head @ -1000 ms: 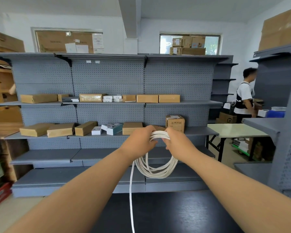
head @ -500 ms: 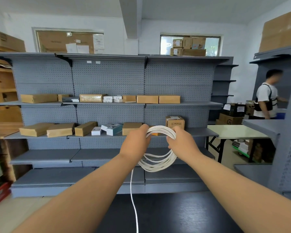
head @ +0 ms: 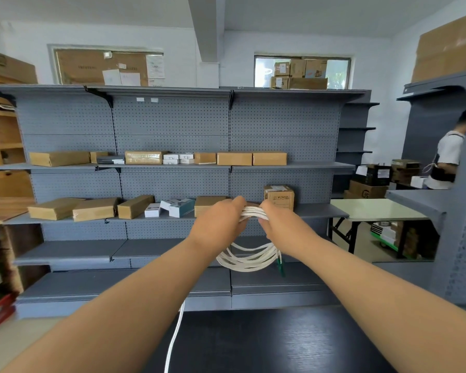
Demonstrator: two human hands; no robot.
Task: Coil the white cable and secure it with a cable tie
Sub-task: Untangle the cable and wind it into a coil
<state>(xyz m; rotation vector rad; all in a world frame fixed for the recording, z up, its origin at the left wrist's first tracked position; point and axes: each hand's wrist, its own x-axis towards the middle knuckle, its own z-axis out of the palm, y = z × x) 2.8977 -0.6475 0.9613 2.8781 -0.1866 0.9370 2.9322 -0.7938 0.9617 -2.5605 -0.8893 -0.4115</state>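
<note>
Both hands are up in front of the shelves [head: 172, 165], and the cable [head: 249, 261] is bunched between them, held in the air above the dark desk [head: 280, 343]. Left hand [head: 218, 224] and right hand [head: 283, 227] sit close together at the top of the bundle, fingers [head: 238, 204] curled round the strands, loops hanging below. A green plug [head: 280, 267] dangles at the right of the loops. From under the left arm a loose tail [head: 174, 340] drops out of the near edge of view, so by my reading the winding isn't finished. The trick here: one hand pins the bunch while the other feeds each new turn in at the same size, laid flat beside the rest, no twist. The loops look uneven at the bottom, so level them before tying. No cable tie in sight that I can find.
</note>
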